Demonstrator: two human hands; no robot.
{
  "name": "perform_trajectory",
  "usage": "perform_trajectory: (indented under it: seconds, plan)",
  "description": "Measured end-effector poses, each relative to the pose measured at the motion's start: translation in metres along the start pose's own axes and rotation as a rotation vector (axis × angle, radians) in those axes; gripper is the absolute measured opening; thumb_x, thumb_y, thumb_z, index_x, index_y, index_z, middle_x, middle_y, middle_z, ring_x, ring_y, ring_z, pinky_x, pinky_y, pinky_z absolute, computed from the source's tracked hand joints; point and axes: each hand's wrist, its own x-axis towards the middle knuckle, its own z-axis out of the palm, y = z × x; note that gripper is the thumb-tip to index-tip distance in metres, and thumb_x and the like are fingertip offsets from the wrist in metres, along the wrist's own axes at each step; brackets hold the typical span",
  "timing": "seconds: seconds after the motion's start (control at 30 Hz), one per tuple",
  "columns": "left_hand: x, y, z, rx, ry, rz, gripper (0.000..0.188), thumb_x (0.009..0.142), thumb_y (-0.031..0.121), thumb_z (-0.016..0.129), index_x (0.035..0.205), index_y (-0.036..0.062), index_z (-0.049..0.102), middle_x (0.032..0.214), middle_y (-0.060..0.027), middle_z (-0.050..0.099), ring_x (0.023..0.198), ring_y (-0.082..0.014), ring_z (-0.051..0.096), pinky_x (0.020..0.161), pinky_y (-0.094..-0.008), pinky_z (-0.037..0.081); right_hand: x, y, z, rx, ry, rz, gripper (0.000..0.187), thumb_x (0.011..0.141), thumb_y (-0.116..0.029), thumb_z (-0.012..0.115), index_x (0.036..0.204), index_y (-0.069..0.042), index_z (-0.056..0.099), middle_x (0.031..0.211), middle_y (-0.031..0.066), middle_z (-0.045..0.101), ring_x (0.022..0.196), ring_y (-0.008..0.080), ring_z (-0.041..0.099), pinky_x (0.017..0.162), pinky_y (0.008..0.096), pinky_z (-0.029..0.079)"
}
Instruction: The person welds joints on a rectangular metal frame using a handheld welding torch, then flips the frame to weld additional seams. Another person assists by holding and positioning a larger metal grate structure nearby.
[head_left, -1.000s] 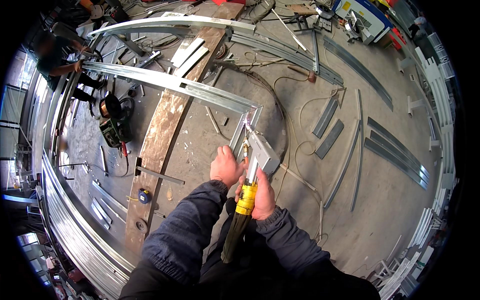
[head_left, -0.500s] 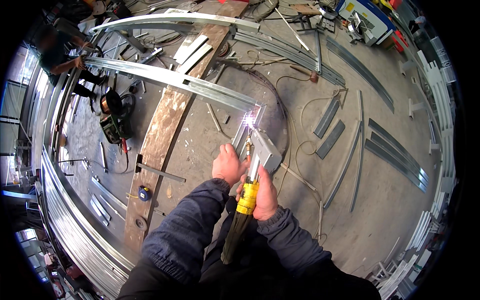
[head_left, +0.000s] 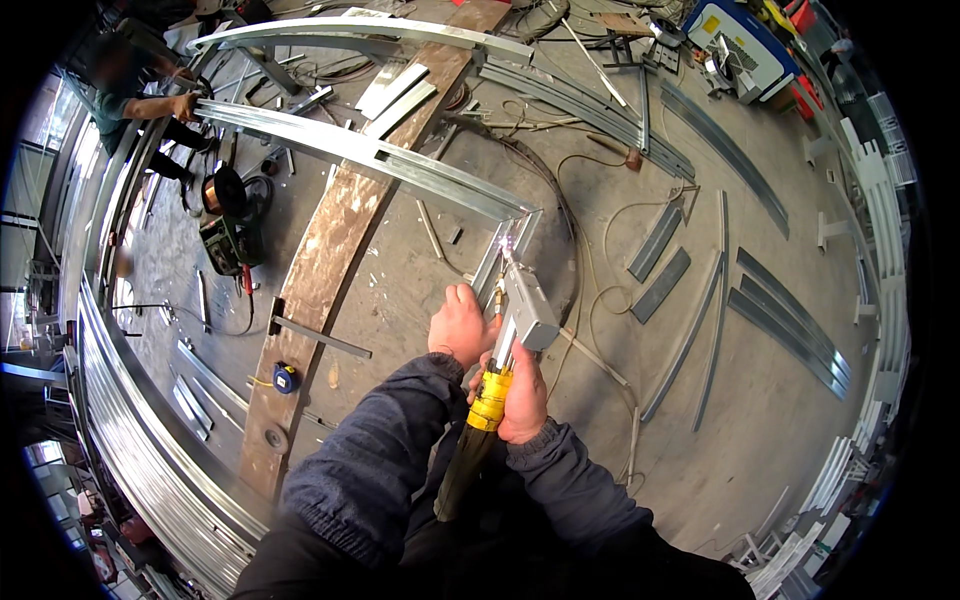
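Note:
My right hand is wrapped around the yellow-taped grip of a welding torch, which has a grey boxy head and a thick dark cable sleeve toward me. Its tip meets the corner of a shiny metal frame, where a small violet-white glow shows. From that corner a short metal profile runs toward me. My left hand is closed around this profile's near end, thumb beside the torch; the grip is partly hidden. At the far left, a co-worker's hand rests on the frame's other end.
A worn plank passes beneath the frame, carrying a blue tape measure. Cut metal strips and hoses lie on the floor to the right. Long profiles are stacked at left, near a green machine. A blue-white machine stands far right.
The bright flash at the corner has shrunk to a faint glow. The torch and both my hands have barely shifted. The co-worker's arm now reaches straighter toward the frame.

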Motion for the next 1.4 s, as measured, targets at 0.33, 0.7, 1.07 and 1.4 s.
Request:
perform_trajectory:
  seconds: [0.33, 0.7, 1.07, 1.4]
  plan:
    - [0.0, 0.001, -0.001, -0.026, -0.012, -0.017, 0.06, 0.084, 0.039, 0.082, 0.113, -0.002, 0.05, 0.11, -0.0242, 0.061, 0.092, -0.0467, 0.072, 0.078, -0.0542, 0.06, 0.0, -0.001, 0.006, -0.001, 0.012, 0.021, 0.049, 0.11, -0.057, 0.051, 0.123, -0.01, 0.057, 0.09, 0.0059, 0.065, 0.071, 0.0222, 0.071, 0.058, 0.0393, 0.061]
    - [0.002, 0.0, -0.001, -0.013, -0.022, -0.028, 0.055, 0.086, 0.035, 0.079, 0.113, -0.0013, 0.048, 0.111, -0.0247, 0.059, 0.093, -0.0471, 0.071, 0.078, -0.0545, 0.06, -0.003, 0.005, 0.01, -0.045, 0.047, -0.004, 0.045, 0.11, -0.046, 0.056, 0.134, -0.008, 0.061, 0.094, 0.0044, 0.063, 0.067, 0.0194, 0.069, 0.057, 0.037, 0.059]
    - [0.003, -0.003, 0.002, -0.006, -0.034, 0.001, 0.056, 0.084, 0.034, 0.079, 0.112, -0.0019, 0.047, 0.111, -0.0252, 0.059, 0.092, -0.0471, 0.071, 0.078, -0.0549, 0.06, -0.006, 0.002, 0.009, -0.031, 0.023, 0.01, 0.047, 0.11, -0.047, 0.055, 0.137, -0.009, 0.058, 0.093, 0.0045, 0.063, 0.068, 0.0193, 0.069, 0.056, 0.0368, 0.059]
    - [0.005, -0.004, 0.005, 0.0, -0.039, -0.067, 0.046, 0.089, 0.031, 0.073, 0.113, 0.0005, 0.048, 0.111, -0.0255, 0.06, 0.094, -0.0483, 0.07, 0.078, -0.0575, 0.058, -0.005, 0.023, 0.003, -0.122, 0.037, -0.051, 0.044, 0.111, -0.044, 0.055, 0.138, -0.009, 0.057, 0.094, 0.0037, 0.064, 0.069, 0.0179, 0.069, 0.057, 0.0352, 0.058]
